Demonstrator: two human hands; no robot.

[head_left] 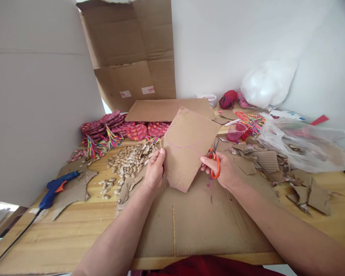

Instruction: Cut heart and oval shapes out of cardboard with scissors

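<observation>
A cardboard piece (186, 153) with a pink outline drawn on it is held up above the table by both hands. My left hand (155, 168) grips its left edge, thumb on the front face. My right hand (218, 166) pinches the right edge and also has orange-handled scissors (217, 165) in it, blades pointing up and away. Below the piece lies a large flat cardboard sheet (195, 226). Peanut shells (135, 157) are piled just beyond my left hand. Torn cardboard scraps (266, 161) lie to the right of my right hand.
A blue glue gun (56, 188) rests at left on a cardboard offcut (74, 191). Pink decorated pieces (103, 126) with colourful tassels are stacked behind. At right are a pink cup (236, 131), a clear plastic bag (307, 145) and a white stuffed bag (268, 84). A cardboard panel (132, 50) leans at the back.
</observation>
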